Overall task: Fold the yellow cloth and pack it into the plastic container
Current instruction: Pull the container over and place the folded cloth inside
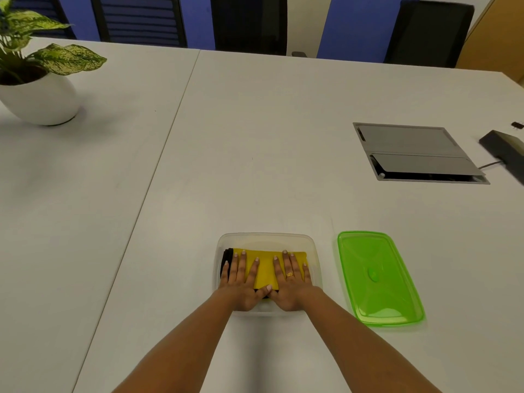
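With both palms flat and fingers spread, grip released, the left hand [241, 276] and right hand [289, 276] press the folded yellow cloth [265, 268] inside the clear container [266, 238]. Lifting off may let the cloth spring up, blocking the green lid [380, 276] at three o'clock on the counter [255, 151].

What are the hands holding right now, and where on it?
Nothing is gripped. Both the left hand and right hand lie flat, palms down, on top of the folded yellow cloth inside the container.
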`<act>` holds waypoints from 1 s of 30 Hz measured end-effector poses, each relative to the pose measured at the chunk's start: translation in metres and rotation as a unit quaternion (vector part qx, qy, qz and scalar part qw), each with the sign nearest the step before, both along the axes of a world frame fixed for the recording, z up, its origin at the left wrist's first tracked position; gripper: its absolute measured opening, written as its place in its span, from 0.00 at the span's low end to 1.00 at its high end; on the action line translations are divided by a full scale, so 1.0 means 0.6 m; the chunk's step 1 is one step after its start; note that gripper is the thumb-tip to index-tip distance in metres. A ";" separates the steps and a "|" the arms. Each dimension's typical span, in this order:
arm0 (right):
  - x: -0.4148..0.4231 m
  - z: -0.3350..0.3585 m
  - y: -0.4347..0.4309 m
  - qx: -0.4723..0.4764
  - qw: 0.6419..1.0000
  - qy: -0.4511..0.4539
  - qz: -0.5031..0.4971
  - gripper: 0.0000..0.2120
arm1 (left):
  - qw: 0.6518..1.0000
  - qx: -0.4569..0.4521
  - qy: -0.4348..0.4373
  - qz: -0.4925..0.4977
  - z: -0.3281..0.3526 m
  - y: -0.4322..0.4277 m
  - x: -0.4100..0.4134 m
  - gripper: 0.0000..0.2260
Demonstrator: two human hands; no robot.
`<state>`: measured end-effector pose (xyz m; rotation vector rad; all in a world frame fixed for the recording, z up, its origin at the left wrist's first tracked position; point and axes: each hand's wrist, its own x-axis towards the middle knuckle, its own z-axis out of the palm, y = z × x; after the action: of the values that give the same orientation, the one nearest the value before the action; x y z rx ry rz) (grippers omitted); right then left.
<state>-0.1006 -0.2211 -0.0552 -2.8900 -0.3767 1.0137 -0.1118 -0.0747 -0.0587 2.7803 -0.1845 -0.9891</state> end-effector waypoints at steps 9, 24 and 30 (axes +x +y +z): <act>-0.001 -0.003 0.000 0.004 1.000 0.003 -0.003 0.40 | 1.000 -0.002 0.006 -0.002 0.006 0.000 -0.001 0.34; 0.004 0.018 0.001 0.022 1.000 0.014 0.006 0.48 | 0.999 -0.023 -0.035 0.000 0.014 0.009 0.003 0.37; 0.005 0.039 -0.001 0.073 0.997 -0.014 -0.024 0.44 | 0.975 -0.084 -0.197 0.052 0.049 0.015 -0.004 0.27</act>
<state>-0.0977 -0.2217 -0.0315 -2.7708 -0.3645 0.8995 -0.1141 -0.0654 -0.0293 2.7623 -0.1658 -0.3693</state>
